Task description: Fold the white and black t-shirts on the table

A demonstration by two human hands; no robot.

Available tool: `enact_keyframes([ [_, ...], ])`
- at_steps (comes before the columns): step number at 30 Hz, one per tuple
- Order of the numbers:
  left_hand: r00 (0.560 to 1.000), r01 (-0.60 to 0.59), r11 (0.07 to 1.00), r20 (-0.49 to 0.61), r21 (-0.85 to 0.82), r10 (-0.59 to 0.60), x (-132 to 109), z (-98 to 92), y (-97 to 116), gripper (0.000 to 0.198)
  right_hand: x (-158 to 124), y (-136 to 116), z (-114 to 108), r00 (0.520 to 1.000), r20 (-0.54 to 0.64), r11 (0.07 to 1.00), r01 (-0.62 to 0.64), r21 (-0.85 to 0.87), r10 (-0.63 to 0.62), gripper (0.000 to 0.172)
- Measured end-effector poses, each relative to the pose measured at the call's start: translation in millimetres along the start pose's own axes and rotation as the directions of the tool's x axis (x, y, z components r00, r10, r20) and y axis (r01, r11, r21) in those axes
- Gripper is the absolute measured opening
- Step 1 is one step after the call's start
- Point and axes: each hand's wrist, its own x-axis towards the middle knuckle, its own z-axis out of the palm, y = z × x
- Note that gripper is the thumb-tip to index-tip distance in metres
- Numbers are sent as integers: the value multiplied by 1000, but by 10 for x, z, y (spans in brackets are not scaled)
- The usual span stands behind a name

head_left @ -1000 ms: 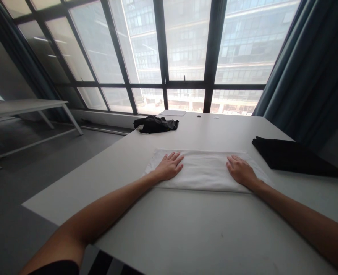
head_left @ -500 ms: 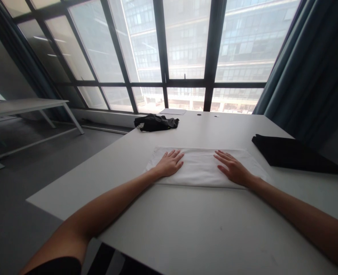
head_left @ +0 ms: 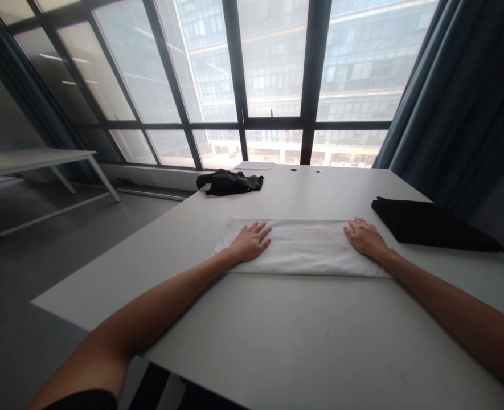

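Observation:
A white cloth (head_left: 305, 247), folded into a long flat rectangle, lies across the table in front of me. My left hand (head_left: 250, 242) rests flat on its left part with the fingers spread. Over at the right end, my right hand (head_left: 365, 236) lies palm down on the fabric, fingers stretched out and only slightly apart. Faint wrinkles run through the cloth between the two hands. The fabric under both palms is hidden.
The white table (head_left: 277, 330) carries a crumpled black garment (head_left: 230, 183) at the back left and a folded black cloth (head_left: 431, 225) at the right. White paper (head_left: 254, 165) lies at the far edge. Another table (head_left: 42, 156) stands to the left, and a curtain (head_left: 439, 114) hangs at the right.
My right hand has slid outward to the right along the white cloth, uncovering more of its middle. My left hand stays in place on the cloth. The view has shifted slightly.

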Motion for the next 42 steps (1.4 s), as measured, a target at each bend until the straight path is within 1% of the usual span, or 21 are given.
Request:
enact_keyframes([
  [2,1000,2,1000,-2,2,-2,4,0,3,60,-32,-87,-44,994,-93,998,56,9,-55,53],
  [4,1000,4,1000,0,2,-4,7,3,3,59,-81,-230,-92,969,-179,982,181,48,-170,53],
  [5,1000,4,1000,1,2,-4,8,6,1,59,-111,-311,-110,951,-200,963,258,81,-238,53],
  [7,1000,3,1000,-2,0,-3,9,11,-3,59,-172,-467,-120,917,-171,907,387,167,-360,54],
  [9,1000,1,1000,-5,0,-1,8,16,-9,59,-224,-581,-95,894,-76,861,446,244,-442,55],
  [10,1000,0,1000,-7,1,0,8,18,-11,59,-242,-615,-73,887,-23,851,451,268,-462,55],
  [12,1000,-3,1000,-6,7,4,7,19,-15,60,-256,-640,-28,889,53,860,424,283,-455,56],
  [15,1000,-3,1000,-5,13,3,7,13,-14,60,-224,-594,17,918,85,900,355,253,-387,58],
  [18,1000,2,1000,2,10,-2,6,1,-8,60,-139,-455,33,951,96,945,273,182,-293,59],
  [21,1000,0,1000,6,12,0,5,-5,-2,60,-28,-226,55,985,71,985,149,90,-155,57],
  [24,1000,1,1000,3,15,-1,4,-3,0,60,54,-20,83,999,11,999,36,18,-36,53],
  [27,1000,-1,1000,-5,15,1,4,2,0,59,52,14,70,996,-91,1000,-7,-16,5,52],
  [29,1000,-6,1000,-11,17,6,4,8,3,59,2,-79,21,981,-186,999,50,-6,-50,52],
  [31,1000,-8,1000,-15,17,8,3,15,7,59,-75,-232,-45,956,-248,984,174,41,-158,53],
  [33,1000,-7,1000,-15,13,7,1,17,7,59,-161,-398,-101,921,-241,933,341,118,-306,53],
  [35,1000,-3,1000,-1,8,4,1,-1,-1,59,-231,-531,-126,870,-181,846,490,212,-458,52],
  [36,1000,-1,1000,18,3,1,3,-24,-7,60,-254,-574,-126,846,-143,806,532,259,-513,51],
  [37,999,2,1000,45,0,-2,7,-59,-12,60,-268,-603,-119,832,-107,780,549,302,-545,50],
  [38,997,6,1000,73,0,-6,15,-104,-12,61,-273,-617,-108,829,-77,768,544,337,-554,50],
  [40,994,-10,1000,110,13,8,43,-216,21,64,-262,-617,-83,843,-42,773,511,376,-536,49],
  [42,991,-76,997,111,23,73,98,-325,129,68,-243,-603,-65,855,-35,782,489,386,-518,48],
])
